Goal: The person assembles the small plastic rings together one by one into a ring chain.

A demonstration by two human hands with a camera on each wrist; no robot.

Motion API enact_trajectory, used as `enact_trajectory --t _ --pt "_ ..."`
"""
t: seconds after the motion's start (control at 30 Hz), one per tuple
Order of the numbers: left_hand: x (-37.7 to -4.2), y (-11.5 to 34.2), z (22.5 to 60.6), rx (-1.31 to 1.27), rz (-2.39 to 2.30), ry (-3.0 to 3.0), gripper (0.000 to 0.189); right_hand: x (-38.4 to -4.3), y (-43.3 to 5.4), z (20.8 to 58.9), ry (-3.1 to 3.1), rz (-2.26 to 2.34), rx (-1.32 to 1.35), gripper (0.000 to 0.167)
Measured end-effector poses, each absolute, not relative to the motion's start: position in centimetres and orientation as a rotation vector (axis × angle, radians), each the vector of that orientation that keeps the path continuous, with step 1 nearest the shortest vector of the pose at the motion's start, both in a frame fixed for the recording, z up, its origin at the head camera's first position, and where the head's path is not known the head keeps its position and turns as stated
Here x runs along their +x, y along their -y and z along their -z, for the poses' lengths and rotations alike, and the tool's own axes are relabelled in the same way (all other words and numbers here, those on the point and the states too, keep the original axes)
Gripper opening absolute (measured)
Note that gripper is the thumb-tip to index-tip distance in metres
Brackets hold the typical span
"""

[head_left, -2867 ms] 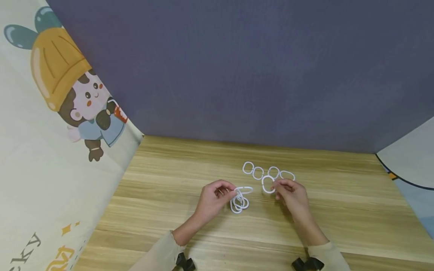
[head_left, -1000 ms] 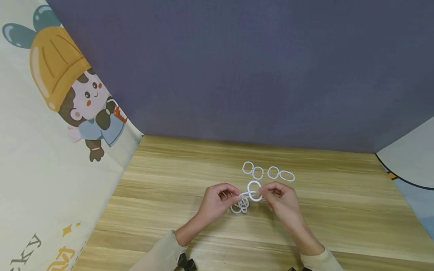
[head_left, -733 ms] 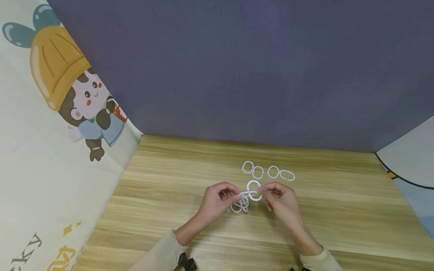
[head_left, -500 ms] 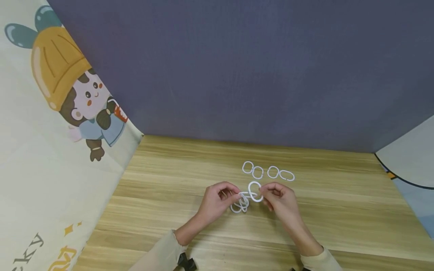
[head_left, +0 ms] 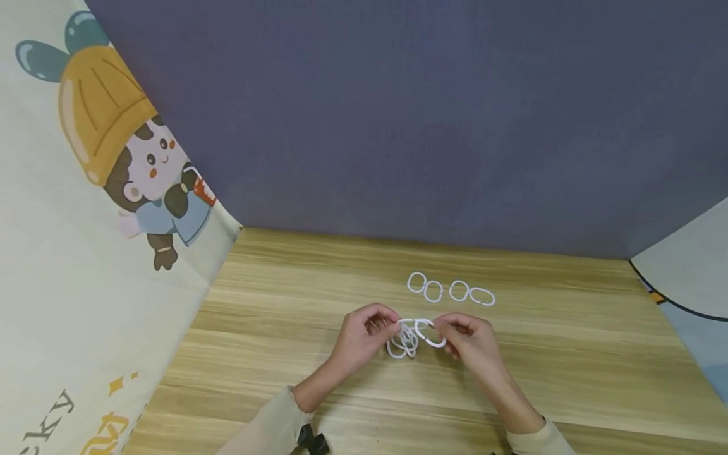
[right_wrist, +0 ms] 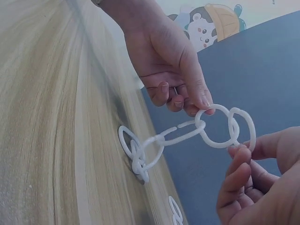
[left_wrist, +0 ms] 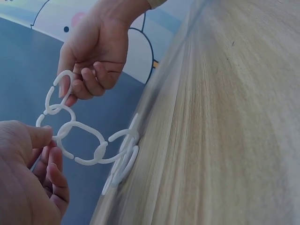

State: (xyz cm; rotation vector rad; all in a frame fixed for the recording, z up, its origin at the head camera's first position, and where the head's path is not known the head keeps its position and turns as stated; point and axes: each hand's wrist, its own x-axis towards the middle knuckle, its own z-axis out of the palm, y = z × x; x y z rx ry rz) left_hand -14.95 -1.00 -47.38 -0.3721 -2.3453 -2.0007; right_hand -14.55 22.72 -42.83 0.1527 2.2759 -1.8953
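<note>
Pinching one white split link, the left hand held it interlocked with the end link pinched by the right hand; the chain trailed onto the wood-grain counter, near four white rings.

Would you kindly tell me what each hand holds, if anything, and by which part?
The left hand pinches a white link by its rim; the right hand, likewise, the end ring hooked through it.
</note>
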Motion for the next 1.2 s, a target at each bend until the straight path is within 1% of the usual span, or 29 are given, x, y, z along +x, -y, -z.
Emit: enact_trajectory --t 0.2,0.47,0.7,0.93,1.2 --pt "-15.0 1.1 47.6 -0.345 1.983 2.401 0.010 -14.6 -22.9 42.8 -2.227 1.920 0.112 0.021" --pt "-14.9 1.0 47.8 -0.379 1.999 2.375 0.021 -14.7 -22.9 43.0 -2.178 1.939 0.071 0.023" --pt "-14.8 0.7 47.4 -0.538 1.902 2.331 0.021 -14.7 -23.1 43.1 -2.143 1.907 0.027 0.027" --pt "-14.6 0.3 46.8 -0.571 1.926 2.298 0.021 -14.6 -23.0 43.1 -2.070 1.880 -0.007 0.025" --pt "-14.6 0.3 47.0 -0.584 1.921 2.271 0.015 -14.6 -22.9 43.1 -2.023 1.858 -0.050 0.021"
